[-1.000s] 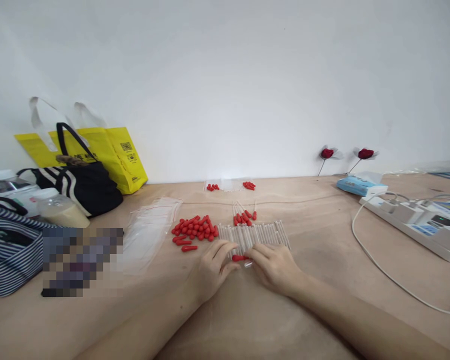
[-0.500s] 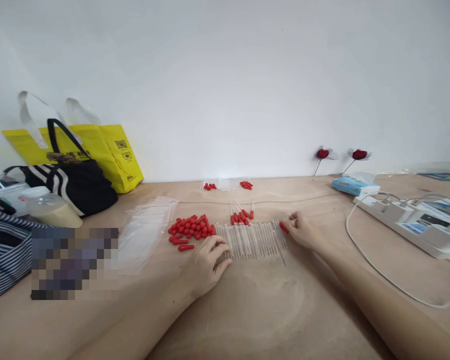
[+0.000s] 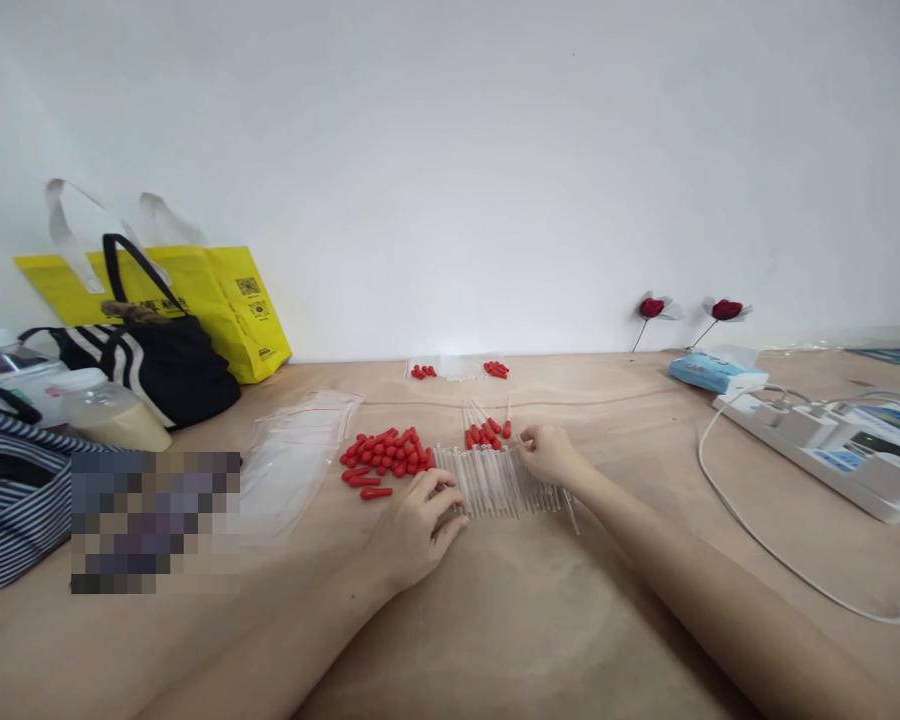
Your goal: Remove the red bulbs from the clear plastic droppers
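Clear glass dropper tubes lie side by side in a row on the table. My left hand rests at the row's left end, fingers loosely curled and apart, touching the end tubes. Over the right part of the row is my right hand, its fingertips pinched together at the tubes' far ends. What they pinch is hidden; no red shows there. A pile of red rubber bulbs lies beyond my left hand. Behind the row sit several droppers with red bulbs fitted on their tubes.
Flat clear zip bags lie left of the pile. Farther back is a bag holding bulbed droppers. A power strip with a white cable and a blue tissue pack occupy the right. Bags and a jar stand left.
My right hand has moved left from beyond the row's right end to over the tubes. The red bulb it held is out of sight. My left hand has stayed in place.
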A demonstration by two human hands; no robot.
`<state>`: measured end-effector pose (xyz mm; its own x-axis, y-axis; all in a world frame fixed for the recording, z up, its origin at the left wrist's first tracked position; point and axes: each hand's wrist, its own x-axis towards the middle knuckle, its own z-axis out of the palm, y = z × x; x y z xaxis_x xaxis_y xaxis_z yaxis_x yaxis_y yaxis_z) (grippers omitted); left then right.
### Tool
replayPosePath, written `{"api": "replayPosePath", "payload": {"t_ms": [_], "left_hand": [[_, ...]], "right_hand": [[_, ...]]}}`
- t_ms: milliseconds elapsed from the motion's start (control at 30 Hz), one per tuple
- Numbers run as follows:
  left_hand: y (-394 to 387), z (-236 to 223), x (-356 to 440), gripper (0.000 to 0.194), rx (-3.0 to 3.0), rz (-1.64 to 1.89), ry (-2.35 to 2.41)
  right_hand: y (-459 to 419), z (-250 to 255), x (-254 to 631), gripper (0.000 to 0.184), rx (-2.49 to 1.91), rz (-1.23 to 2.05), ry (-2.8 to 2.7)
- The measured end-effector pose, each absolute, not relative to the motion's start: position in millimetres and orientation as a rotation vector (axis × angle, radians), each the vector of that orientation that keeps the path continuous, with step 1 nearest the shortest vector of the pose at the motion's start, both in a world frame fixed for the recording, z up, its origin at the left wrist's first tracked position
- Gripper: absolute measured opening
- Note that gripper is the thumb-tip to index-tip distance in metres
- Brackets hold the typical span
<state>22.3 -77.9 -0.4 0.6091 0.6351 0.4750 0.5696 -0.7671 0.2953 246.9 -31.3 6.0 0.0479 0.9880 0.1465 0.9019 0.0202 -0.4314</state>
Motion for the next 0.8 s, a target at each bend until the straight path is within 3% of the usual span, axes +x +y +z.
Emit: {"api": "replayPosePath", "payload": {"t_ms": [167, 500, 800], "left_hand": [[-77.5, -0.9, 22.0, 0.007, 2.716, 0.852, 1.025], [-75.8, -3.8, 21.1, 0.006, 2.729, 0.901, 0.998], [-76.7, -3.8, 20.9, 0.006, 2.744, 0.894, 0.988]], "right_hand": [[-32.0, 0.3, 238.9, 0.016, -1.956, 0.250, -1.935], [-20.6, -1.0, 243.4, 0.026, -2.034, 0.156, -1.975], [30.3, 11.5, 261.0, 0.030, -1.867, -0.214, -2.349]]}}
